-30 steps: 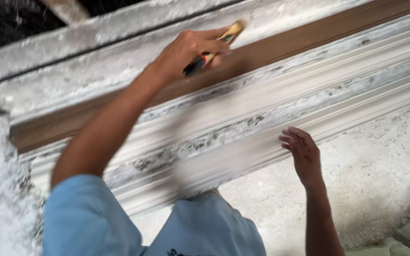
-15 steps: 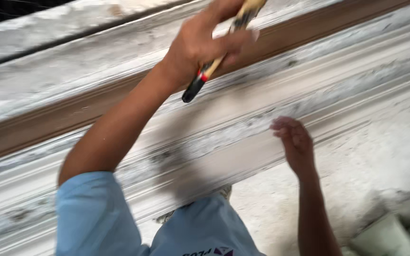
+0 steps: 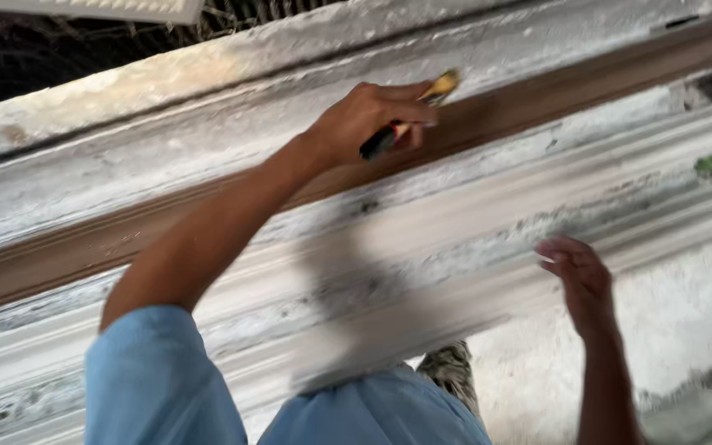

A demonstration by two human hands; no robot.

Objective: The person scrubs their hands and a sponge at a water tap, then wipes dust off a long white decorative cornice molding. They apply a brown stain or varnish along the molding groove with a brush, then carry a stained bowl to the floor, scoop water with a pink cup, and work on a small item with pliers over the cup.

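Note:
My left hand is shut on a paintbrush with a dark handle and a yellowish head. The brush tip rests on a long brown strip that runs across a white, plaster-crusted moulding form. My left arm reaches up from a blue sleeve. My right hand hovers with loosely curled fingers by the lower ridges of the form and holds nothing.
Behind the form lies a rough white ledge with dark wire mesh beyond it. White dusty ground spreads at the lower right. The edge of a camouflage-patterned cloth shows under my shirt.
My left hand with the brush has shifted along the brown strip and now sits lower in view. My right hand stays beside the lower ridges. The view has swung a little.

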